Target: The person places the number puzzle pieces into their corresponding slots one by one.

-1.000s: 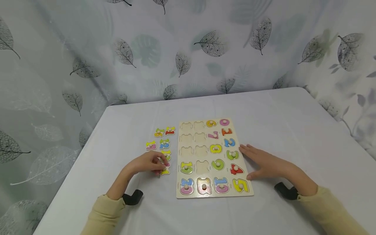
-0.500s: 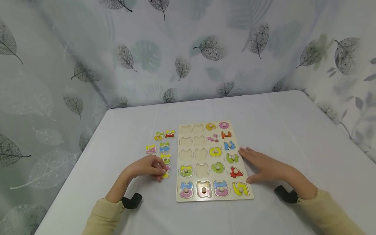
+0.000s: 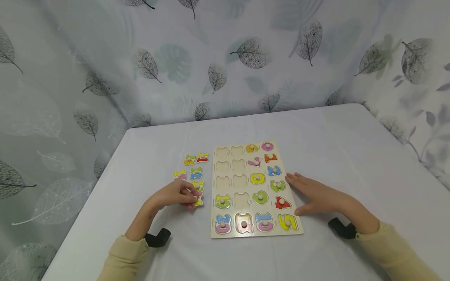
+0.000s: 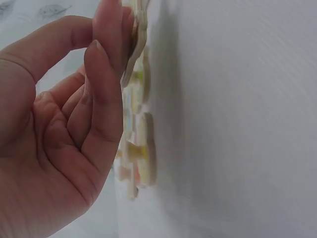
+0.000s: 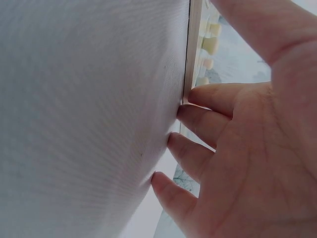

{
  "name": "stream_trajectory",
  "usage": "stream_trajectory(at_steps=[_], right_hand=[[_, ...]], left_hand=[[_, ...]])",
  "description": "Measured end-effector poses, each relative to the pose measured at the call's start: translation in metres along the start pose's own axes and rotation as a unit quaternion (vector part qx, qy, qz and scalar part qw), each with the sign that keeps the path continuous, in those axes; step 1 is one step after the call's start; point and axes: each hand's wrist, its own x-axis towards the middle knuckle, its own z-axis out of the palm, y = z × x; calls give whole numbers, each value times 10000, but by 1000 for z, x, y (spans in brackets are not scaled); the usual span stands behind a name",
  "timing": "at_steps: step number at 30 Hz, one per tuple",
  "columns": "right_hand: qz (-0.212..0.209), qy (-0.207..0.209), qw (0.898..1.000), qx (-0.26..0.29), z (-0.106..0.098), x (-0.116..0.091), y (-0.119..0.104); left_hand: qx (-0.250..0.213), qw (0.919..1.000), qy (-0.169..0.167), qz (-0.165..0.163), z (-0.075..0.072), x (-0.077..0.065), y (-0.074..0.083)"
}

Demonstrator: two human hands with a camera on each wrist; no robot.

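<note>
My left hand pinches a number puzzle piece, pink and yellow, at the left of the board. In the left wrist view the piece is tilted up beside the fingertips, a shadow on the cloth by it; the fingers hide most of its face. A wooden number puzzle board lies flat in the middle, with pegged numbers in some recesses and several bare recesses in its left half. My right hand lies flat with spread fingers, its fingertips at the board's right edge.
Left of the board lie several loose pegged pieces: a red-and-yellow 11, an orange-and-green one, a blue-and-green 12, a pink-and-yellow one. A white cloth covers the table; a leaf-patterned curtain hangs behind.
The piece in my left hand has risen and shifted slightly away from me, now overlapping the piece behind it. My right hand stays at the board's edge.
</note>
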Motion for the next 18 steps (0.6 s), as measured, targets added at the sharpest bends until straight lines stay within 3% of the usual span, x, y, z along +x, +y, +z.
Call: stream_trajectory(at_steps=[7, 18], right_hand=[[13, 44, 10000, -58, -1, 2, 2], [0, 16, 10000, -45, 2, 3, 2]], left_hand=[[136, 9997, 45, 199, 7, 10, 23], [147, 9977, -497, 430, 29, 36, 43]])
